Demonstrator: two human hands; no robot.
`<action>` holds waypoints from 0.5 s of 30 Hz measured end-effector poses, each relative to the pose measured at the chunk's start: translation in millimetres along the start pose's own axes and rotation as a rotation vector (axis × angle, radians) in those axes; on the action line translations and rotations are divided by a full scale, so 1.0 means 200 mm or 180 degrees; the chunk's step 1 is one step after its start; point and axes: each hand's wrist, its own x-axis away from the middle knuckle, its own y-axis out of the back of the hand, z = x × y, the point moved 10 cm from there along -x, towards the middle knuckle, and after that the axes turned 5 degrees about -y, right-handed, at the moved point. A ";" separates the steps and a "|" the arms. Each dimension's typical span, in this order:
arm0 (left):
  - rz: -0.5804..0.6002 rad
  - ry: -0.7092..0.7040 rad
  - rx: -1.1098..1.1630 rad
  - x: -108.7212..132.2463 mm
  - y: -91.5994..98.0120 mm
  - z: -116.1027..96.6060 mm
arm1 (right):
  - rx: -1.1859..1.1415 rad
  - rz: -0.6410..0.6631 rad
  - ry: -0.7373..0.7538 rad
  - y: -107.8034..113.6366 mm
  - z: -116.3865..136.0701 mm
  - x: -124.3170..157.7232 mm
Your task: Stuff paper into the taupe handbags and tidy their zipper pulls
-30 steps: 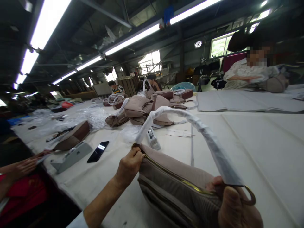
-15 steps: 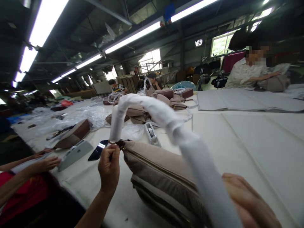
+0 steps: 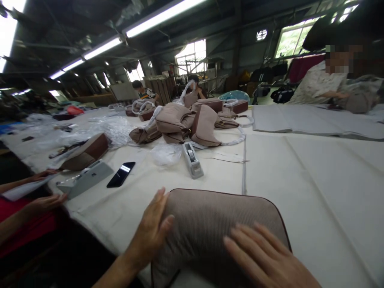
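A taupe ribbed handbag [image 3: 210,216] with dark piping lies flat on the white table in front of me, its curved edge toward the back. My left hand [image 3: 151,224] rests along the bag's left side, fingers stretched out and thumb apart. Over the right part of the bag, my right hand [image 3: 261,254] lies flat with its fingers extended. The bag's near edge is in shadow and runs out of view at the bottom, and its wrapped handle does not show.
Beyond the bag stand a grey tape dispenser [image 3: 193,162], a black phone [image 3: 121,175] and a pile of similar bags [image 3: 174,120] with wrapped handles. A co-worker's hands [image 3: 45,202] are at the left beside another dispenser [image 3: 90,178]. Stacked grey sheets [image 3: 315,120] lie at the right.
The bag has been turned from its zipped top onto its flat side, and its white-wrapped handle has gone from sight. My left hand has let go near the handle's end and opened.
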 end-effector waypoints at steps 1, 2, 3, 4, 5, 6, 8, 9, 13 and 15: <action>0.0085 -0.0316 -0.0212 -0.03 -0.06 -0.13 | 0.0212 -0.0075 -0.0087 -0.02 -0.06 -0.07; 0.0164 -0.0614 -0.0387 -0.05 -0.13 -0.24 | 0.0389 -0.0125 -0.0239 -0.06 -0.13 -0.13; 0.0240 -0.0819 -0.0530 -0.06 -0.21 -0.31 | 0.0500 -0.0107 -0.0413 -0.11 -0.21 -0.17; 0.0309 -0.0945 -0.0632 -0.07 -0.27 -0.35 | 0.0516 -0.0024 -0.0588 -0.17 -0.28 -0.19; 0.0368 -0.1002 -0.0693 -0.08 -0.32 -0.35 | 0.0470 0.0117 -0.0718 -0.24 -0.35 -0.20; 0.0421 -0.1005 -0.0714 -0.09 -0.36 -0.34 | 0.0395 0.0285 -0.0800 -0.30 -0.39 -0.20; 0.0516 -0.0958 -0.0664 -0.11 -0.39 -0.29 | 0.0309 0.0490 -0.0904 -0.36 -0.43 -0.20; 0.0559 -0.0914 -0.0624 -0.12 -0.39 -0.28 | 0.0342 0.0465 -0.0941 -0.35 -0.43 -0.21; 0.0755 -0.0822 -0.0430 -0.16 -0.43 -0.35 | 0.0578 0.0048 -0.0635 -0.33 -0.29 -0.31; 0.0859 -0.0820 -0.0284 -0.20 -0.47 -0.42 | 0.0569 -0.0056 -0.0388 -0.38 -0.23 -0.36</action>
